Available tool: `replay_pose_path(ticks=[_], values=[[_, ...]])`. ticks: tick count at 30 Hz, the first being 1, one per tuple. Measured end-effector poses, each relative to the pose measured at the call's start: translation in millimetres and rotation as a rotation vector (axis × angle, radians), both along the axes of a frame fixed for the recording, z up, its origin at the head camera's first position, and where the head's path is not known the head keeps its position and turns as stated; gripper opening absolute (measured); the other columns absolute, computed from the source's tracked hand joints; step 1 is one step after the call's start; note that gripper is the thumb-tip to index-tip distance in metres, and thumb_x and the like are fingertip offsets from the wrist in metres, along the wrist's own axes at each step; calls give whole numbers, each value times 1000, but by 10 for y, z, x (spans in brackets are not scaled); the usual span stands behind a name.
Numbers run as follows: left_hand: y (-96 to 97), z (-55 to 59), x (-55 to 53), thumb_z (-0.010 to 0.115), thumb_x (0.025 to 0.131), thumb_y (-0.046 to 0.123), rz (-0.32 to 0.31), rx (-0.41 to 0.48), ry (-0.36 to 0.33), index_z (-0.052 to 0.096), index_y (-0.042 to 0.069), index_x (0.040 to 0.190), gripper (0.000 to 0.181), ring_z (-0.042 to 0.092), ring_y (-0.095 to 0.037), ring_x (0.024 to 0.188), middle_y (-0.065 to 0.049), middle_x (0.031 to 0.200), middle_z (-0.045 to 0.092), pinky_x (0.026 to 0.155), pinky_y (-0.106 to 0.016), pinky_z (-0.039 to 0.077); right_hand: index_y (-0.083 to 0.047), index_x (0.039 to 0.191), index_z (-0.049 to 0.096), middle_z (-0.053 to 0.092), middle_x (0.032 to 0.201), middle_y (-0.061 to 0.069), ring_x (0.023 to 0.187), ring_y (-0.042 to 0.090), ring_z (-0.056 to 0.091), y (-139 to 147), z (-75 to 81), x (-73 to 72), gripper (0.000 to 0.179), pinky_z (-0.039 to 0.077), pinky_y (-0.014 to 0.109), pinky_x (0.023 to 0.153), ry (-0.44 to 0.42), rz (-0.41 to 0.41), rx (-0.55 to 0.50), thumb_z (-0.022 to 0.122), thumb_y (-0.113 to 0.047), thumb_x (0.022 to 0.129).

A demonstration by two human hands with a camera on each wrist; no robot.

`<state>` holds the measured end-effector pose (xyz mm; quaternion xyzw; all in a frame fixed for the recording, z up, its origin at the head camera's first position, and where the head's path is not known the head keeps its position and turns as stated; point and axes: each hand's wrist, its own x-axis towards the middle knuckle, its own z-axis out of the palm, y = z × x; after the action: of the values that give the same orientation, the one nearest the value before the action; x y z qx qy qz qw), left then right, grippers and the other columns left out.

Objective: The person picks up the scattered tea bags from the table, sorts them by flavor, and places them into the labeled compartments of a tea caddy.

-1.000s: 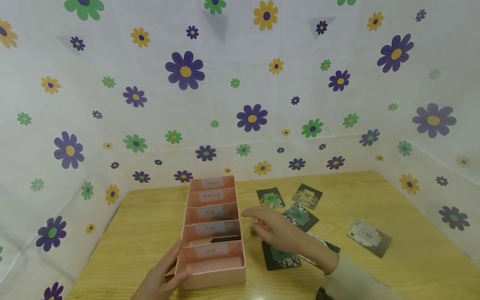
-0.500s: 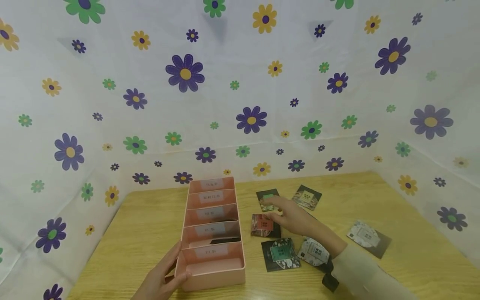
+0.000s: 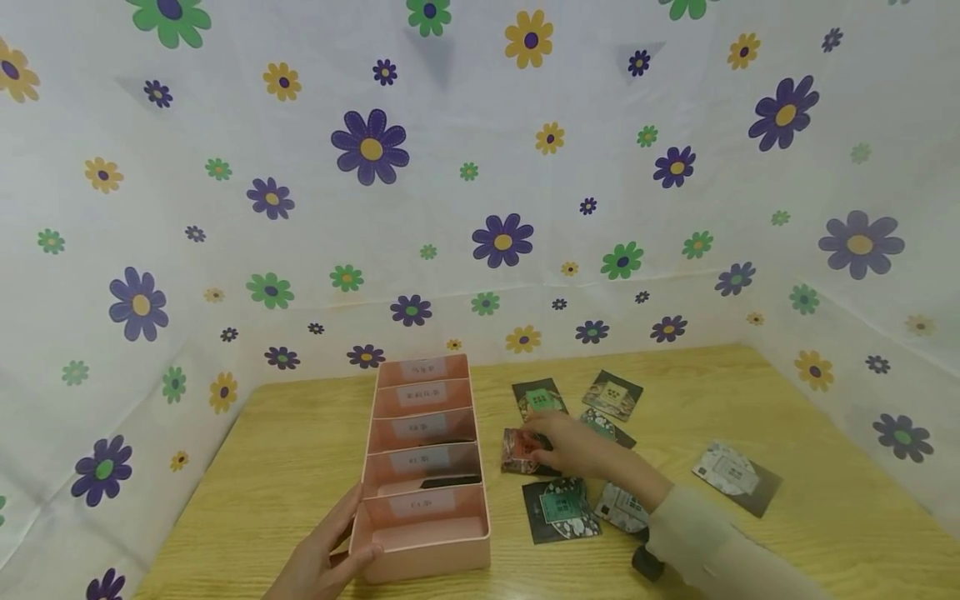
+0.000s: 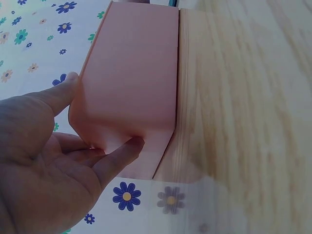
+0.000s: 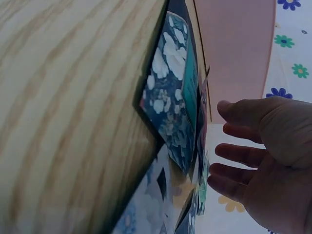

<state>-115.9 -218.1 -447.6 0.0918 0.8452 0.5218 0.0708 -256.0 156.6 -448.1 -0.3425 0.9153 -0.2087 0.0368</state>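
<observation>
A pink divided box (image 3: 427, 557) with a paper label in each compartment stands left of centre on the table. Its near left corner is gripped by my left hand (image 3: 322, 546), thumb against the front wall and fingers along the side; the left wrist view shows the same hold. Dark flat edges show inside two middle compartments. Over a red-labelled tea sachet (image 3: 516, 450), to the right of the box, hovers my right hand (image 3: 573, 446), covering part of it. In the right wrist view its thumb and fingers are loosely stretched with nothing between them.
Around the right hand lie a green-labelled sachet (image 3: 540, 398), a yellow-labelled sachet (image 3: 613, 394), a dark floral sachet (image 3: 562, 510) and a white-patterned sachet (image 3: 621, 504). Another pale sachet (image 3: 735, 477) lies farther right. Flowered cloth (image 3: 450, 208) walls enclose the wooden table (image 3: 292, 450).
My right hand has moved away from the box's right side, back to the right, then slightly down toward the red-labelled sachet. My left hand and the box have stayed put.
</observation>
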Motion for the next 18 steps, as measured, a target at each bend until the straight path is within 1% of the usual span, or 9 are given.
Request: replay_pose_path(ticks=[2, 3, 4, 6, 7, 9, 11, 15, 18], values=[[8, 5, 1, 72, 100, 25, 9, -3, -5, 26, 5, 164, 81, 42, -53, 140, -28, 165, 25, 93, -46, 58, 3, 125, 69, 65, 118, 20, 105, 34, 64, -25, -17, -7, 29, 57, 44, 83, 19, 20, 7, 70, -6, 98], [10, 4, 2, 72, 100, 25, 10, -3, -3, 25, 4, 164, 81, 42, -53, 140, -28, 165, 25, 93, -46, 58, 2, 119, 70, 66, 106, 15, 93, 28, 63, -35, -22, -9, 24, 55, 39, 75, 46, 40, 8, 71, -4, 96], [13, 4, 2, 72, 100, 25, 11, -4, -4, 25, 4, 164, 81, 42, -53, 140, -28, 165, 25, 94, -46, 58, 1, 115, 71, 63, 96, 9, 83, 22, 59, -44, -29, -14, 20, 51, 34, 68, 67, 56, 10, 72, -3, 95], [17, 2, 3, 72, 100, 25, 13, -5, -11, 25, 4, 164, 82, 42, -53, 140, -28, 165, 25, 94, -46, 58, -5, 100, 71, 52, 80, 0, 70, 14, 44, -63, -36, -19, 8, 38, 30, 61, 100, 85, 13, 74, -2, 92], [19, 2, 3, 72, 100, 26, 16, -5, -17, 25, 5, 164, 82, 42, -53, 140, -28, 165, 25, 93, -46, 58, -6, 95, 70, 51, 79, -3, 70, 11, 42, -69, -37, -18, 8, 37, 28, 62, 119, 89, 18, 76, -2, 91], [19, -1, 5, 72, 100, 25, 22, 2, -30, 25, 5, 164, 82, 41, -54, 140, -28, 165, 25, 92, -45, 59, -10, 85, 66, 48, 77, -7, 70, 9, 40, -79, -37, -20, 15, 36, 27, 64, 151, 91, 32, 78, -3, 90], [17, -3, 6, 72, 100, 25, 28, 13, -45, 25, 6, 165, 83, 40, -55, 140, -29, 165, 24, 90, -45, 60, -13, 78, 61, 47, 75, -7, 69, 9, 39, -92, -37, -26, 22, 35, 28, 64, 158, 83, 45, 78, -5, 91], [11, -8, 8, 73, 99, 24, 32, 29, -54, 25, 6, 165, 83, 40, -55, 140, -29, 165, 23, 87, -44, 61, -15, 73, 54, 42, 71, -8, 66, 9, 36, -119, -36, -51, 30, 32, 27, 62, 155, 74, 51, 77, -8, 92], [11, -10, 6, 73, 99, 24, 26, 36, -50, 25, 6, 164, 83, 40, -55, 140, -29, 165, 23, 87, -44, 61, -16, 72, 54, 40, 67, -8, 65, 8, 34, -145, -31, -69, 32, 31, 26, 61, 142, 67, 50, 78, -12, 93]])
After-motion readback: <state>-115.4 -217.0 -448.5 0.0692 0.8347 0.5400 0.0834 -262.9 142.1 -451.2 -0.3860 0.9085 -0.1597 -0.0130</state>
